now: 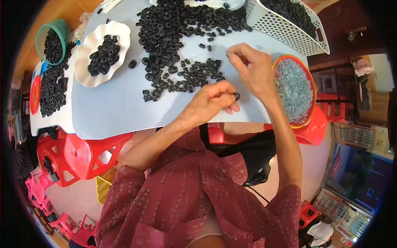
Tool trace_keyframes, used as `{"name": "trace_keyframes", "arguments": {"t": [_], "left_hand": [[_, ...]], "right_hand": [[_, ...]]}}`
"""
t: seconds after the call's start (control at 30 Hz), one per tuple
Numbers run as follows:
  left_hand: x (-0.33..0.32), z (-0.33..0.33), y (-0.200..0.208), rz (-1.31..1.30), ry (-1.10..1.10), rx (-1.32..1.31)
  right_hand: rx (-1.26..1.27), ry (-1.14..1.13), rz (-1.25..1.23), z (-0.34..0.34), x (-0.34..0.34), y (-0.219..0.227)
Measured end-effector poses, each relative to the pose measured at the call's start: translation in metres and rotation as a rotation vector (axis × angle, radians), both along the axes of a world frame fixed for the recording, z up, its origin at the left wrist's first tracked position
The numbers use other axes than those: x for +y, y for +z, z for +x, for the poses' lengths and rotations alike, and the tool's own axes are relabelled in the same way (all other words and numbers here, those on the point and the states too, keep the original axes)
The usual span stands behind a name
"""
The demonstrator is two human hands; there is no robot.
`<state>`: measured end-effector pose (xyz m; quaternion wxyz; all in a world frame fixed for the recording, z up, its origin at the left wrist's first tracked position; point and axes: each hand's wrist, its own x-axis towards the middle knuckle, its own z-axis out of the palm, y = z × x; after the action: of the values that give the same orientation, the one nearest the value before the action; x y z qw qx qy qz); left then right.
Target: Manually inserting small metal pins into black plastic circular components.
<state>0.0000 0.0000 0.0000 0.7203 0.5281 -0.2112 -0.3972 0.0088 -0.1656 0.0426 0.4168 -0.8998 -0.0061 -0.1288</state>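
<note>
Black part (237, 96) at the left hand's (213, 99) fingertips

Nearest, red stools (78, 153) stand beneath the table (120, 107). Above its near edge, the person's left hand pinches the small, dark part between thumb and fingers. It juts from the right side of that hand, its exposed end rounded and turned to the right; the fingers cover the rest, so its long axis cannot be made out. The right hand (253, 72) is raised just beyond and to the right, thumb and fingers curled toward each other; whether anything is pinched there cannot be told.

Beside the right wrist sits a red bowl with a yellow rim (314, 94), heaped with small, clear pieces (292, 91). Just past the left hand lie loose short black pieces (202, 73), which run into a pile of black ring-shaped pieces (159, 35) stretching away across the table. Left of the pile, one piece (132, 63) lies alone near a scalloped white dish (92, 40) that holds more black pieces. Farther off, a perforated white basket (285, 39) stands beyond the right hand, filled with dark pieces, and a green basket (63, 35) leans at the far left.
</note>
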Motion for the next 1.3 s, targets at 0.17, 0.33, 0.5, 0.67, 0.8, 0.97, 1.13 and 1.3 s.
{"name": "trace_keyframes", "arguments": {"t": [0.17, 0.33, 0.5, 0.67, 0.8, 0.97, 1.13, 1.3], "left_hand": [[0.001, -0.001, -0.002, -0.026, 0.004, 0.033], [0.004, 0.001, -0.001, -0.048, 0.021, 0.116], [0.003, 0.000, -0.001, -0.200, 0.119, 0.349], [0.007, 0.003, -0.003, -0.186, 0.116, 0.327], [0.002, 0.002, 0.000, -0.146, 0.100, 0.232], [-0.002, 0.003, -0.004, -0.088, 0.065, 0.135], [-0.004, 0.001, -0.002, -0.043, 0.068, 0.108], [-0.003, 0.001, -0.003, -0.049, 0.060, 0.014]], "right_hand": [[0.045, 0.130, -0.204, 0.046, 0.012, -0.006], [0.150, 0.193, -0.285, 0.059, 0.011, -0.008], [0.154, 0.053, 0.043, 0.014, 0.004, 0.009], [0.277, -0.044, 0.417, -0.043, 0.005, 0.010], [0.184, -0.083, 0.568, -0.069, 0.009, -0.001], [0.075, -0.148, 0.623, -0.078, 0.010, -0.014], [0.039, -0.138, 0.696, -0.084, 0.012, -0.011], [0.079, -0.129, 0.695, -0.088, 0.010, -0.011]]}}
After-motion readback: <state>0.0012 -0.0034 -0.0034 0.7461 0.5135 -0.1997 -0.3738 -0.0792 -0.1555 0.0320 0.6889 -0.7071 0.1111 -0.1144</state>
